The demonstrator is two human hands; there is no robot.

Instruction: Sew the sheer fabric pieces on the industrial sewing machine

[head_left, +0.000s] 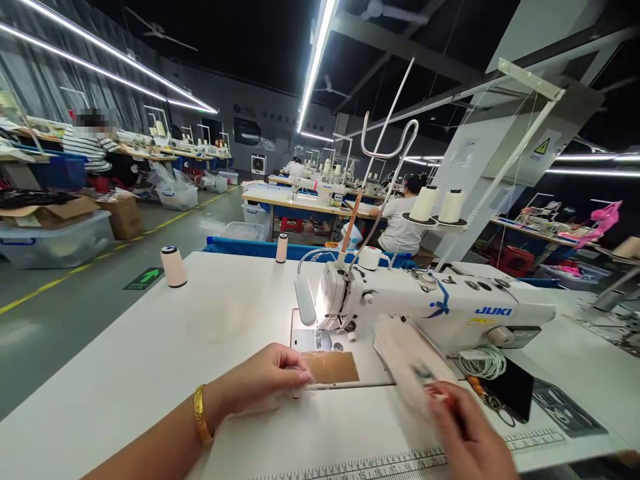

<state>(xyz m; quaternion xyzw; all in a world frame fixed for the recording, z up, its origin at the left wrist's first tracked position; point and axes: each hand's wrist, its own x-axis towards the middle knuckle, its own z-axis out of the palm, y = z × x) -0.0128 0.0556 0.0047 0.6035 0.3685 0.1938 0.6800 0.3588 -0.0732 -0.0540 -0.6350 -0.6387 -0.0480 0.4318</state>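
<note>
Landmark: sewing machine (430,303). White tabletop (125,360) runs broadly left of it to a straight edge; coiled cord (483,363) and a flat black slab (515,390) narrow the room before its right end. Pale, soft fabric (407,353) sits before its arm, long axis slanting from machine toward right hand (467,427), whose blurred grip cannot be told. Left hand (267,373), before the needle, pinches thin, sheer material (265,404).

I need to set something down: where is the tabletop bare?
The widest bare patch lies left of the sewing machine, between the two peach thread cones and the left forearm. The right side is crowded: pale fabric, right hand, coiled white cord, black flat object.
</note>
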